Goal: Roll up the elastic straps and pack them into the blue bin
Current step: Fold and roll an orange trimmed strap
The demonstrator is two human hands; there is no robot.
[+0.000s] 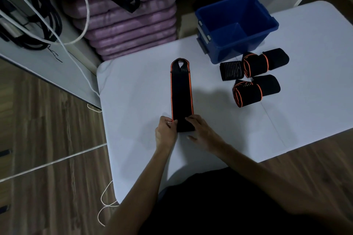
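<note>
From the head camera, a black elastic strap with orange edging is lying flat and lengthwise on the white table, its looped end pointing away from the person and its near end sitting between both hands. The left hand is pinching the strap's left edge near that end, thumb and fingers curled onto the orange trim. The right hand is resting on the right side of the same end, its fingers bent over the black fabric and touching it, the thumb lying on the table just beside the strap's end. The near end is looking thicker and darker than the rest of the strap, though whether it is folded over I cannot tell. Farther away and to the right, the blue bin is standing on the table near its far edge. Just in front of the bin, three rolled straps are lying close together: a small striped roll, an orange-edged roll beside it, and another orange-edged roll nearer the person. Purple cushions are stacked beyond the table.
</note>
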